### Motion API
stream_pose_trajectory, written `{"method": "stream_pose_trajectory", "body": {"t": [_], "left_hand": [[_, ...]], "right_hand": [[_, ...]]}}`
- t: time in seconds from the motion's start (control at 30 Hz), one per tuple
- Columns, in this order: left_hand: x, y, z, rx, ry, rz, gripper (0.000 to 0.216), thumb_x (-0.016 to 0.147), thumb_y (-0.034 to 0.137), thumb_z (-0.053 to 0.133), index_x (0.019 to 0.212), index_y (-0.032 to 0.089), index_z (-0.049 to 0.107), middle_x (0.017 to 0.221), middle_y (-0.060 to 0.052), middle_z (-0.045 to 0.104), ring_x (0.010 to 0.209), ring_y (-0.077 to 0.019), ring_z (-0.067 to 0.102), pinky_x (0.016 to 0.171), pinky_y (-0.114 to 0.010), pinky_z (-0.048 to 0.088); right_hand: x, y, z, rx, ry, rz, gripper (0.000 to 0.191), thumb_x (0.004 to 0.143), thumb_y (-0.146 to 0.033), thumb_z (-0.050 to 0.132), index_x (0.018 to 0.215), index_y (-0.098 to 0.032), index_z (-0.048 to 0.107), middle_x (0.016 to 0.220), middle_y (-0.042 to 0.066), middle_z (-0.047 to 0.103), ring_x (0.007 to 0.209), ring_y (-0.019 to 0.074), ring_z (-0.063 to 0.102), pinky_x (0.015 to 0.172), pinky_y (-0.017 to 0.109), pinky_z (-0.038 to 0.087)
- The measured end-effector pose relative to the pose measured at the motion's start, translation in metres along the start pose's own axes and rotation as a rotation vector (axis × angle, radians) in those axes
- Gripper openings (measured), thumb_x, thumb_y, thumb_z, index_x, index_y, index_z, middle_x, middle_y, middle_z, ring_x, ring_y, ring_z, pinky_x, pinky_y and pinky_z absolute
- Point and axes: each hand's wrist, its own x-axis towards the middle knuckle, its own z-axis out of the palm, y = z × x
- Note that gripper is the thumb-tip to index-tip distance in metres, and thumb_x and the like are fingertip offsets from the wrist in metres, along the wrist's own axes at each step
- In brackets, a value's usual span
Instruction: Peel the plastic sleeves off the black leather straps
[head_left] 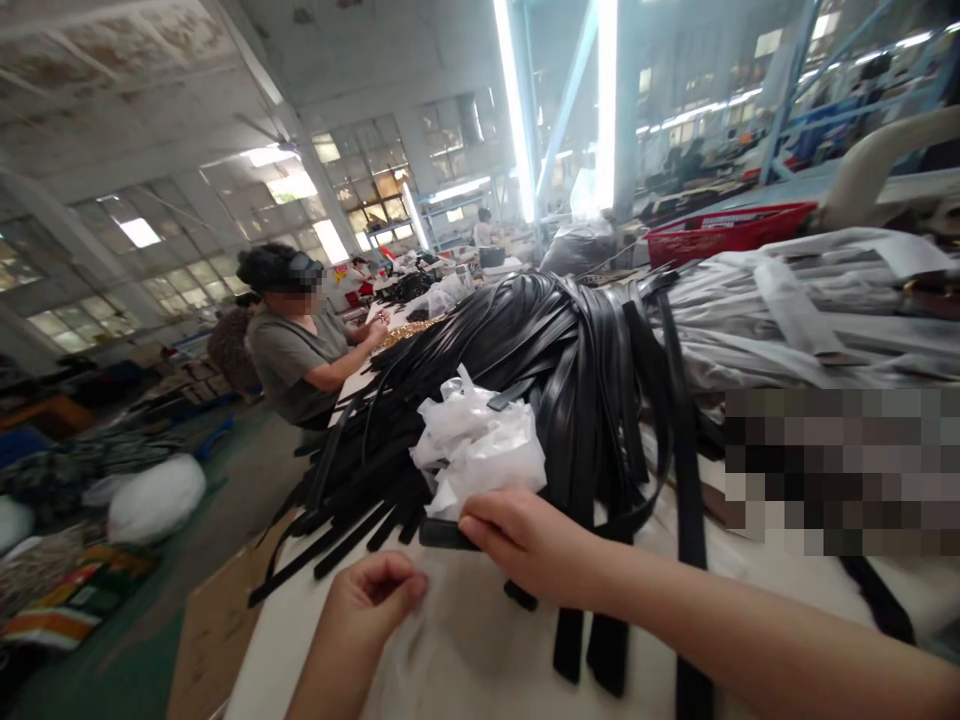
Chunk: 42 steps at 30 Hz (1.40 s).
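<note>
A big heap of black leather belt straps (570, 380) lies across a white-covered table (465, 650). My right hand (525, 545) pinches the end of one black strap (442, 533) at the heap's near edge. Just behind that hand sits a crumpled wad of white plastic wrapping (480, 445) on the straps. My left hand (371, 600) is below and to the left, over the table, with fingers curled into a loose fist; I see nothing in it.
A pile of grey-white straps (810, 310) lies at the right, with a red basket (727, 230) behind. A seated person (300, 350) works at the table's far left end. Bags and bundles (150, 500) cover the floor at the left. A cardboard sheet (217, 630) leans by the table.
</note>
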Motion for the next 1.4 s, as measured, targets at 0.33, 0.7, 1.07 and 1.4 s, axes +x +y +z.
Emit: {"method": "stream_pose_trajectory", "body": {"t": [0.33, 0.7, 1.07, 1.4], "left_hand": [[-0.009, 0.012, -0.002, 0.015, 0.001, -0.027, 0.022, 0.051, 0.028, 0.084, 0.060, 0.015, 0.070, 0.059, 0.000, 0.063, 0.058, -0.0125, 0.053, 0.057, -0.021, 0.040], [-0.008, 0.009, -0.004, 0.058, -0.068, -0.028, 0.022, 0.050, 0.030, 0.084, 0.059, 0.015, 0.071, 0.060, -0.002, 0.065, 0.059, -0.0148, 0.054, 0.056, -0.024, 0.042], [-0.007, 0.000, -0.008, 0.097, -0.130, 0.025, 0.024, 0.062, 0.036, 0.080, 0.064, 0.014, 0.070, 0.060, -0.001, 0.063, 0.059, -0.0141, 0.053, 0.057, -0.023, 0.040], [-0.012, 0.000, 0.010, 0.048, -0.266, -0.115, 0.039, 0.057, 0.047, 0.084, 0.068, 0.012, 0.072, 0.065, -0.006, 0.068, 0.063, -0.0183, 0.061, 0.062, -0.028, 0.047]], "right_hand": [[-0.006, 0.000, 0.002, -0.264, 0.136, -0.205, 0.019, 0.090, -0.029, 0.054, 0.080, -0.018, 0.065, 0.072, 0.003, 0.065, 0.068, 0.0143, 0.058, 0.064, 0.023, 0.039], [-0.005, -0.002, 0.000, -0.267, 0.068, -0.214, 0.020, 0.092, -0.028, 0.050, 0.081, -0.017, 0.063, 0.072, 0.002, 0.063, 0.067, 0.0137, 0.056, 0.063, 0.024, 0.038], [-0.006, -0.006, -0.003, -0.379, -0.077, -0.244, 0.025, 0.091, -0.029, 0.049, 0.074, -0.017, 0.063, 0.067, 0.002, 0.063, 0.061, 0.0130, 0.054, 0.059, 0.025, 0.034], [-0.012, -0.006, 0.010, -0.506, -0.197, -0.266, 0.022, 0.087, -0.027, 0.051, 0.070, -0.016, 0.060, 0.065, 0.002, 0.063, 0.054, 0.0119, 0.052, 0.052, 0.028, 0.026]]}}
